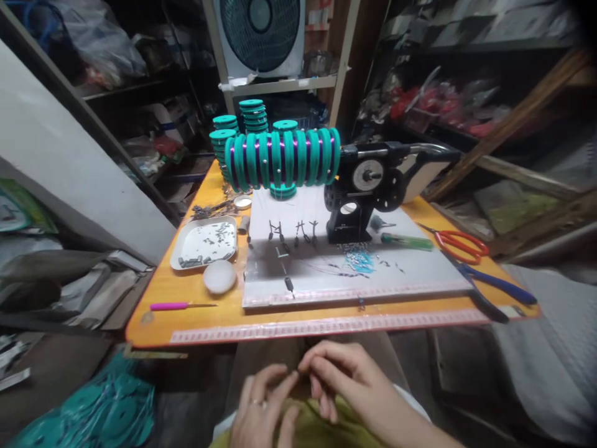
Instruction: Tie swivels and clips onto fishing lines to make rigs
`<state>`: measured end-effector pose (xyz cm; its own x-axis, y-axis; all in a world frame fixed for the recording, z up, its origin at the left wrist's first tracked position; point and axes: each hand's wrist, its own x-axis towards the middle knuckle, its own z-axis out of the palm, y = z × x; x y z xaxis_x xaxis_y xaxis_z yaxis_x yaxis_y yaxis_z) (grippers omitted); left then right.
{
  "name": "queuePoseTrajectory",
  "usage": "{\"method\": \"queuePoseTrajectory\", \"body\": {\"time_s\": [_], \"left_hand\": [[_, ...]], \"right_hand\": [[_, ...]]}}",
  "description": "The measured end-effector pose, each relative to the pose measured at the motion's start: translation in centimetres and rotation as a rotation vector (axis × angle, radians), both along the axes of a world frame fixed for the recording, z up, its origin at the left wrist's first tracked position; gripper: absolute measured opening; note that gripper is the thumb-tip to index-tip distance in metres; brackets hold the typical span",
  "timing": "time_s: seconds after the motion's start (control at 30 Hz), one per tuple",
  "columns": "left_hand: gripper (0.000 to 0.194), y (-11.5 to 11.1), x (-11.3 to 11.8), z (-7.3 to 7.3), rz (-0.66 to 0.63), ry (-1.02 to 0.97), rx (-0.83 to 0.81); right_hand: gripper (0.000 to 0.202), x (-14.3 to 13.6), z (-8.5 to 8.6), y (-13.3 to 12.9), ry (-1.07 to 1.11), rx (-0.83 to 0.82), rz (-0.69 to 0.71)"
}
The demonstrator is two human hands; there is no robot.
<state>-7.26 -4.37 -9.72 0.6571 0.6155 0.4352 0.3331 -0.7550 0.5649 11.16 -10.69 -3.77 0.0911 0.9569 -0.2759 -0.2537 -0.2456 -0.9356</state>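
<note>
Both hands are low in front of the table, over my lap. My left hand has its fingers bent and apart, the thumb away from the forefinger, and a ring on one finger. Its forefinger tip meets the fingertips of my right hand. The right thumb and forefinger are pinched together; anything between them is too small to make out. Beyond them, a winding machine stands on a white board, bearing a row of green spools wound with purple line. Small dark swivels and weights lie on the board.
A white tray of small metal parts, a small white dish and a pink-handled hook are at left. Red scissors, blue-handled pliers and a green-handled screwdriver lie at right. A measuring tape runs along the front edge.
</note>
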Motion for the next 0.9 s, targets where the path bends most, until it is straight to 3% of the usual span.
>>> {"method": "queuePoseTrajectory", "body": {"time_s": [0.07, 0.13, 0.2, 0.27, 0.37, 0.47, 0.53, 0.6, 0.7, 0.77, 0.9], "left_hand": [[0.029, 0.0, 0.5, 1.0, 0.064, -0.082, 0.282], [0.026, 0.0, 2.1, 2.8, -0.12, -0.212, 0.407], [0.023, 0.2, 4.1, 4.6, -0.365, -0.239, 0.438], [0.027, 0.8, 5.9, 6.0, -0.482, -0.145, 0.436], [0.023, 1.7, 7.1, 6.7, -0.542, -0.116, 0.359], [0.018, 2.2, 7.0, 6.5, -0.53, -0.118, 0.276], [0.017, 2.4, 6.7, 6.4, -0.489, -0.085, 0.218], [0.02, 2.4, 6.5, 6.4, -0.462, -0.081, 0.135], [0.024, 2.4, 6.4, 6.6, -0.448, -0.135, -0.021], [0.024, 2.4, 6.4, 6.8, -0.421, -0.163, -0.102], [0.023, 2.4, 6.5, 7.0, -0.376, -0.192, -0.177]], "right_hand": [[0.039, -0.5, -0.7, -1.5, -0.244, -0.01, 0.014], [0.032, -0.7, -0.7, -2.7, -0.426, 0.008, 0.037], [0.029, -0.2, -0.4, -3.7, -0.427, -0.044, 0.052], [0.033, 1.1, 0.2, -4.6, -0.278, -0.151, 0.085], [0.043, 4.3, 1.6, -5.9, -0.099, -0.201, 0.138], [0.044, 7.8, 3.5, -6.4, -0.157, -0.101, 0.053], [0.038, 9.7, 4.4, -5.8, -0.448, 0.019, -0.169], [0.028, 11.1, 4.6, -4.6, -0.923, 0.162, -0.403], [0.03, 12.2, 3.9, -2.5, -1.473, 0.3, -0.472], [0.031, 12.5, 3.1, -1.5, -1.602, 0.329, -0.432], [0.023, 12.7, 2.8, -1.1, -1.617, 0.389, -0.467]]}}
